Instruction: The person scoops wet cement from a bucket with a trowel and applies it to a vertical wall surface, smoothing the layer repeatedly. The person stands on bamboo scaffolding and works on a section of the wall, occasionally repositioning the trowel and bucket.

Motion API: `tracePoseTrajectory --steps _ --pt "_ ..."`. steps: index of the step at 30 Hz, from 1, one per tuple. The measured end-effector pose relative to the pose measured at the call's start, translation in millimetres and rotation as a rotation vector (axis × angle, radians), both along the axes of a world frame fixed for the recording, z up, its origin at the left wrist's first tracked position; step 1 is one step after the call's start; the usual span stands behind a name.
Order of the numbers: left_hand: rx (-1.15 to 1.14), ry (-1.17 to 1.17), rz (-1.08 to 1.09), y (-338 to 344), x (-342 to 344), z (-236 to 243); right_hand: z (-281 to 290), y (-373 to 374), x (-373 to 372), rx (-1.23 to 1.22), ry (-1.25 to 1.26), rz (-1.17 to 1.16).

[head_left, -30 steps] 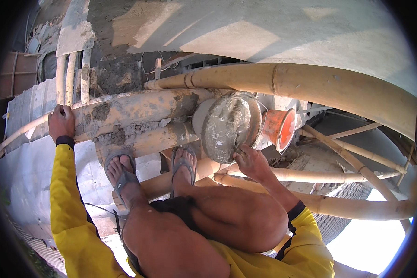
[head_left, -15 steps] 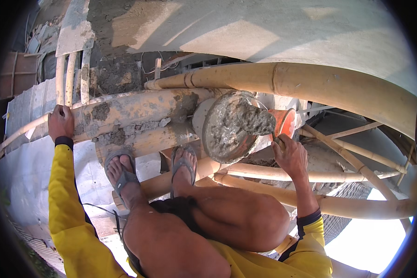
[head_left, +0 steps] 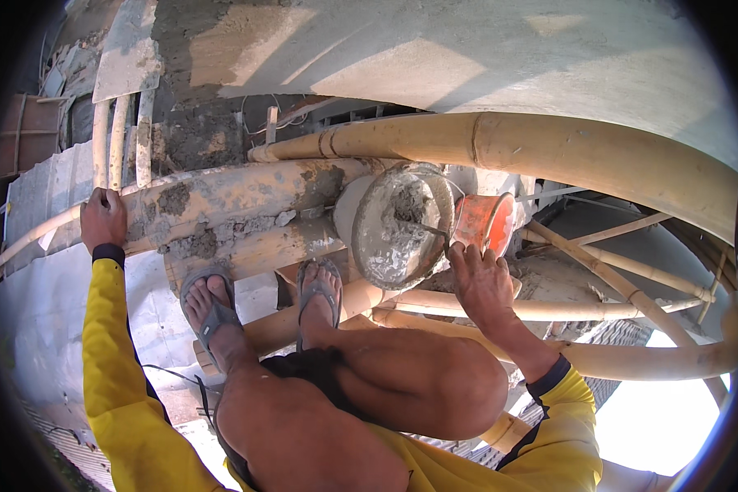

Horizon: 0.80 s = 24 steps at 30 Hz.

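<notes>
My left hand is closed around a thin bamboo pole at the left. My right hand grips a trowel by its handle; the blade end is down in a round, cement-caked bucket of wet grey mortar, partly hidden in it. An orange bucket lies tilted just right of the mortar bucket. My sandalled feet rest on mortar-smeared bamboo poles left of and below the buckets.
A thick bamboo pole arches behind the buckets, below a grey cement surface. More bamboo poles cross at the right over a drop. Pale sheeting lies below on the left, and upright poles stand behind my left hand.
My right hand first rose rightward, lifting the trowel heaped with mortar, then came slightly down and left, with the blade now low in the bucket. My left hand stays on the pole.
</notes>
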<state>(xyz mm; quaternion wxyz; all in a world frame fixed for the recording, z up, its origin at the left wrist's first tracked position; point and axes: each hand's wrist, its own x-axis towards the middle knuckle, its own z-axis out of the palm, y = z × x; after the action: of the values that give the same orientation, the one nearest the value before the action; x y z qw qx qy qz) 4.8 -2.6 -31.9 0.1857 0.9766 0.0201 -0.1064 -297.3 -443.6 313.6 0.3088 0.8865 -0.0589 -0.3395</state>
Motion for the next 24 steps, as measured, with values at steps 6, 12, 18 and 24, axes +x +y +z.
tracePoseTrajectory --steps 6,12,18,24 --pt "0.005 0.012 -0.002 4 1 -8 43 -20 31 -0.119 -0.090 -0.048" --pt "-0.001 0.031 -0.039 7 4 -13 15 -52 71 -0.115 0.201 -0.194" --pt "-0.023 0.027 0.000 5 2 -9 8 -68 73 0.188 0.299 -0.436" --pt "0.015 0.017 0.001 2 2 -8 2 -89 49 0.383 0.373 -0.696"
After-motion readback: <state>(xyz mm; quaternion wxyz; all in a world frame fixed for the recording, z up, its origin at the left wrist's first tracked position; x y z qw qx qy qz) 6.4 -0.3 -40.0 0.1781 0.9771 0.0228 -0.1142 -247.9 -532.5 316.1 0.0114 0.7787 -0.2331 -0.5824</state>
